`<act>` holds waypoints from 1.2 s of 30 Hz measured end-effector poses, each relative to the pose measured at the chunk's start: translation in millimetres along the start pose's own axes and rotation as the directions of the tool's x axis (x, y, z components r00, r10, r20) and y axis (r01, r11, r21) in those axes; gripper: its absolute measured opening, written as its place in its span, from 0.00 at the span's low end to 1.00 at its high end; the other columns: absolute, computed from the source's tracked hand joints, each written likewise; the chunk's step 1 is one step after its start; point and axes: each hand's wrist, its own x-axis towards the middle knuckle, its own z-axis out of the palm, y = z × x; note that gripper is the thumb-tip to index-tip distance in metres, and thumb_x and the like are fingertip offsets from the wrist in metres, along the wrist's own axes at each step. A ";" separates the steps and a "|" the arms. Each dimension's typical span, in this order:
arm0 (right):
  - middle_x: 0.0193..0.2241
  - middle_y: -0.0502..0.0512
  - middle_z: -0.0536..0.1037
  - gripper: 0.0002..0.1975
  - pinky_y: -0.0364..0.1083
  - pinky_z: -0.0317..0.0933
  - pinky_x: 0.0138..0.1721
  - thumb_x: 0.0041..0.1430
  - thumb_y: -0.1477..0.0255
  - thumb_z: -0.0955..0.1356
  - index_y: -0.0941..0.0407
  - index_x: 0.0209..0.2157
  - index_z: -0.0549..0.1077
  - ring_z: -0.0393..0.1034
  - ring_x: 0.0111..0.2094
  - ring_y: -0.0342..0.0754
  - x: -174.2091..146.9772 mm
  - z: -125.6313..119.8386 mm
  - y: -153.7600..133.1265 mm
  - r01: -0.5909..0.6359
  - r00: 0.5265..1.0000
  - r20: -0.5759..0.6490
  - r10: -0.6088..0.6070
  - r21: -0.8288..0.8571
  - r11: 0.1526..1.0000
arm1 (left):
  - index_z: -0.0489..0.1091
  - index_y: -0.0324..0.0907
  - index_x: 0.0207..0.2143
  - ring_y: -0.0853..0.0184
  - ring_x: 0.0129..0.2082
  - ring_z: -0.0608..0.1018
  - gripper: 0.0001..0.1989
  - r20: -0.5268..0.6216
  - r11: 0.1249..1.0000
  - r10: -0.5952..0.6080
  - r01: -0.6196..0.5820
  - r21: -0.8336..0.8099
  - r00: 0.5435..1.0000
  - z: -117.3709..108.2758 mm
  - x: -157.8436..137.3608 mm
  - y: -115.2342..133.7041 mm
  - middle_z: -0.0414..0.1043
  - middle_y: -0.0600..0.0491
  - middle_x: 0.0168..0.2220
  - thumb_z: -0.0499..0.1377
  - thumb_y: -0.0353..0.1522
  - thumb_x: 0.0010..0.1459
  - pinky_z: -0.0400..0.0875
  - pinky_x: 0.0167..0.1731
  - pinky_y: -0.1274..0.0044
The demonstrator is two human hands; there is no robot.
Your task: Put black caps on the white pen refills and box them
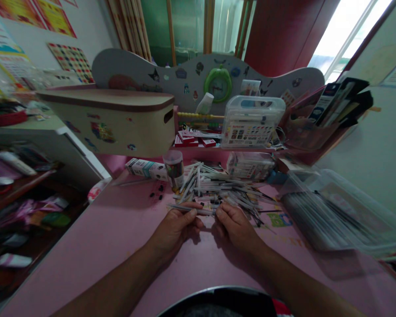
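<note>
- My L hand (178, 223) is grasping a thin grey stick (198, 212), thumb on top, just on the near side of the pile (214, 184).
- My R hand (235, 223) is pinching the stick's R end, also just nearside of pile; can't tell exact finger contact, too blurry.
- Cup (174, 168) is standing just L of pile, w/ carton (143, 168) lying further L.
- Black bits (151, 195) are lying L of pile on the desk (198, 264).
- Clear bin (372, 211) is sitting R of pile, holding more sticks.

Slender sticks (229, 193) lie heaped on the pink desk (95, 253); a cup (173, 158) stands beside them.
</note>
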 end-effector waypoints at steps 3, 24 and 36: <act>0.12 0.42 0.59 0.19 0.40 0.47 0.16 0.61 0.58 0.67 0.54 0.23 0.62 0.53 0.13 0.39 1.6 0.6 1.2 -0.019 1.000 -0.008 0.020 0.044 0.999 | 0.75 0.39 0.39 0.67 0.16 0.76 0.16 0.003 1.000 0.005 -0.005 0.002 1.000 -0.1 0.6 -0.2 0.78 0.50 0.22 0.71 0.36 0.50 0.72 0.17 0.77; 0.24 0.47 0.66 0.09 0.42 0.54 0.27 0.60 0.64 0.65 0.55 0.31 0.68 0.58 0.25 0.43 11.5 -48.1 -47.1 0.263 0.894 -0.197 -0.403 -0.497 0.827 | 0.68 0.40 0.32 0.66 0.26 0.78 0.09 -0.207 0.994 0.102 -0.109 -0.022 0.973 9.3 -4.4 12.6 0.74 0.52 0.27 0.61 0.36 0.60 0.76 0.25 0.75; 0.31 0.54 0.75 0.05 0.46 0.59 0.36 0.58 0.73 0.64 0.55 0.34 0.72 0.68 0.33 0.48 15.4 -55.8 -41.4 0.272 0.798 -0.144 -0.585 -0.780 0.563 | 0.69 0.40 0.34 0.79 0.14 0.59 0.14 -0.287 0.987 0.074 -0.111 -0.115 0.955 5.5 1.5 13.6 0.66 0.58 0.24 0.59 0.42 0.61 0.50 0.13 0.86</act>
